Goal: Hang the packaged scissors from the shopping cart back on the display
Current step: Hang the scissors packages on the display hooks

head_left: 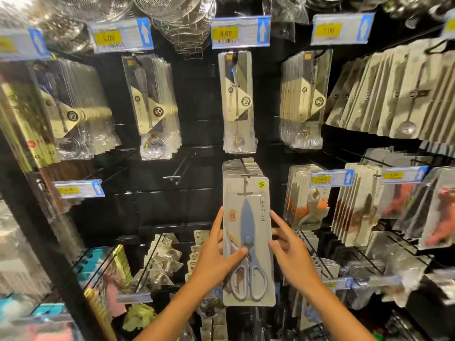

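A packaged pair of blue-grey scissors (248, 232) on a grey card stands upright in front of the display, level with a metal hook (247, 173) that carries several more of the same packs (240, 167). The card's hang slot sits at the hook's tip. My left hand (216, 254) grips the pack's left edge, thumb across its front. My right hand (290, 252) touches the right edge with fingers spread.
Packaged spoons (237, 102) hang on hooks above, under yellow price tags (240, 32). An empty hook (181, 168) sticks out left of the scissors row. Packs of kitchen tools (307, 200) hang to the right, small packs (160, 262) below.
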`<state>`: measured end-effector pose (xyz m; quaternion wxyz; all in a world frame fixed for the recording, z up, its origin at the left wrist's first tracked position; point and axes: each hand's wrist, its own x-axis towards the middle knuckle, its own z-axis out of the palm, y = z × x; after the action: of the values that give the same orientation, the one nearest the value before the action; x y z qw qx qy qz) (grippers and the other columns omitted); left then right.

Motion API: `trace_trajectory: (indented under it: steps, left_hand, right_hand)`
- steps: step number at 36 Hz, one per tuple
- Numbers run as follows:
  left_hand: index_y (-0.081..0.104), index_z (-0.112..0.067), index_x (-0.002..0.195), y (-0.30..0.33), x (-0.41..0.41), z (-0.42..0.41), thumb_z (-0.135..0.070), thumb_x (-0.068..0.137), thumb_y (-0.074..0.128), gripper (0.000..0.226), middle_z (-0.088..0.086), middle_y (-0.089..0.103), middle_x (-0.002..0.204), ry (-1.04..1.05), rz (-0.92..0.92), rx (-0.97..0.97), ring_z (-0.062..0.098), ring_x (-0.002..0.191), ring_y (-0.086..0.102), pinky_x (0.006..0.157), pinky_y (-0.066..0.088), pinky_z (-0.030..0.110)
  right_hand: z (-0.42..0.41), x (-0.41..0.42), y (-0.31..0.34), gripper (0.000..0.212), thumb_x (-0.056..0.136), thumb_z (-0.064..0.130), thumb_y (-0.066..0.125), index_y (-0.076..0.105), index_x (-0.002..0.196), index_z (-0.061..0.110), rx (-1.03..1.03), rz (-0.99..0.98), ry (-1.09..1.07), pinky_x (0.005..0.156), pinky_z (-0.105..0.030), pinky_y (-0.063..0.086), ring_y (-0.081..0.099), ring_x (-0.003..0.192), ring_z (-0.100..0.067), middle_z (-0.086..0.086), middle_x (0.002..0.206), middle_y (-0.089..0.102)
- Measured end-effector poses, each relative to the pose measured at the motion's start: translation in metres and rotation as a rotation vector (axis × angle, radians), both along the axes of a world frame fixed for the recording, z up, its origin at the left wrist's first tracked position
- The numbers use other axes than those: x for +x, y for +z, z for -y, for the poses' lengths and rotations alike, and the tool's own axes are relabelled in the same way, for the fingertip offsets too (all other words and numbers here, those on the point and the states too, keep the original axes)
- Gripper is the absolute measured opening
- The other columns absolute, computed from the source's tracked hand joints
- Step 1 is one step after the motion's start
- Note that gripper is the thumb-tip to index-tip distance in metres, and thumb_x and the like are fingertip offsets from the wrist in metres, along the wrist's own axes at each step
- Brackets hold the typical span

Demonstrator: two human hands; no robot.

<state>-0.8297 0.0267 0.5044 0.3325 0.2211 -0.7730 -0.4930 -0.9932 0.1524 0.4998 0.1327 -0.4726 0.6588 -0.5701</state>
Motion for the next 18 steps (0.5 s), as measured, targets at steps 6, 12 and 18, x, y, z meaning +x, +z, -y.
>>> trace_trajectory:
  steps: [6,12,18]
  left_hand:
    - [-0.001,-0.053,0.154,0.000,-0.008,0.005,-0.027,0.086,0.078,0.108,-0.018,0.045,0.151,-0.010,0.051,0.010,-0.002,0.126,0.057,0.091,0.054,0.019]
    - [-0.011,-0.049,0.154,-0.001,-0.020,0.019,-0.029,0.091,0.071,0.105,-0.012,0.049,0.148,-0.032,0.161,-0.055,-0.003,0.122,0.058,0.093,0.054,0.019]
    - [-0.014,-0.046,0.153,0.003,-0.032,0.028,-0.015,0.094,0.067,0.105,-0.018,0.043,0.150,-0.023,0.181,-0.087,-0.012,0.126,0.050,0.098,0.049,0.014]
  right_hand:
    - [0.009,-0.009,-0.003,0.071,0.102,0.007,0.053,0.022,0.157,0.040,0.060,-0.029,0.039,0.088,-0.033,0.060,0.070,0.099,-0.006,0.017,0.125,0.062]
    - [0.025,-0.020,-0.009,0.094,0.099,0.017,0.061,-0.005,0.155,0.053,0.119,-0.115,0.130,0.115,-0.035,0.042,0.041,0.141,-0.001,0.016,0.161,0.030]
    - [0.045,-0.033,-0.016,0.104,0.096,0.021,0.066,-0.015,0.154,0.050,0.123,-0.175,0.143,0.122,-0.037,0.030,0.022,0.150,0.000,0.023,0.163,0.012]
